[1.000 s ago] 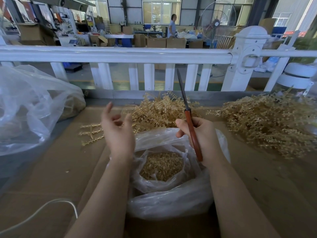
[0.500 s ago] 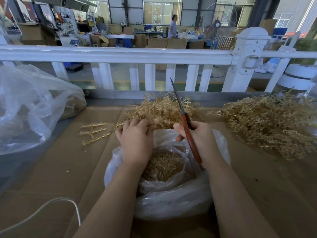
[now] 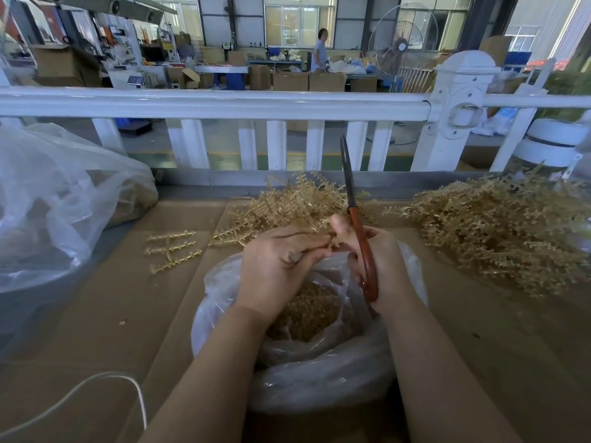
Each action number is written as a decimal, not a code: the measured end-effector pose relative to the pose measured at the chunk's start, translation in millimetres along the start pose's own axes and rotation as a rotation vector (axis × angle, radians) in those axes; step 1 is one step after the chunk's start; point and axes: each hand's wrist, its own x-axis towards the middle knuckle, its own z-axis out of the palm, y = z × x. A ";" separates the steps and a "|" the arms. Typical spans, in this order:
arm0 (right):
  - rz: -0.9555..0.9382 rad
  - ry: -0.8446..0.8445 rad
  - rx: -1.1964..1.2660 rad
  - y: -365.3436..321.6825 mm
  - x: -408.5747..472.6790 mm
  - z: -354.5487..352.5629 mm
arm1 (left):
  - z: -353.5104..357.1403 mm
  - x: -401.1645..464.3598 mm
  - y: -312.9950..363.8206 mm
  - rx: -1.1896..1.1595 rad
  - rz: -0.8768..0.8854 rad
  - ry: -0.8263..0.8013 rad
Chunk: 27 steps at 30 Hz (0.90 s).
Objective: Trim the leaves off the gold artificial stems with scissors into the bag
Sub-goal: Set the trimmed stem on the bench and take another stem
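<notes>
My left hand (image 3: pixel 275 266) grips a gold stem (image 3: pixel 323 246) just above the open clear bag (image 3: pixel 319 385), its fingers curled round it. My right hand (image 3: pixel 380 260) holds the red-handled scissors (image 3: pixel 363 247) with the blades pointing up and closed, and its thumb touches the same stem. Cut gold leaves (image 3: pixel 307 311) fill the bag's bottom. A heap of gold stems (image 3: pixel 294 203) lies right behind my hands.
A larger pile of gold stems (image 3: pixel 499 228) lies at the right. Trimmed bare stems (image 3: pixel 171 251) lie on the cardboard at the left. A big clear bag (image 3: pixel 57 203) bulges at the far left. A white railing (image 3: pixel 224 103) bounds the bench behind. A white cord (image 3: pixel 105 378) lies near the front.
My left hand went from open above the cardboard to the heap, then drew a stem back over the bag. My right hand with the scissors came closer to it.
</notes>
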 end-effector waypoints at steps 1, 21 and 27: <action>0.021 0.010 0.007 0.4 1.0 -0.6 | 0.1 0.2 -1.3 0.031 0.041 -0.015; 0.052 -0.022 -0.011 4.5 9.3 0.6 | -3.6 -2.0 -8.5 0.163 -0.195 0.005; 0.009 -0.182 0.187 4.7 8.9 -5.2 | -4.3 -3.3 -9.4 0.083 -0.350 0.022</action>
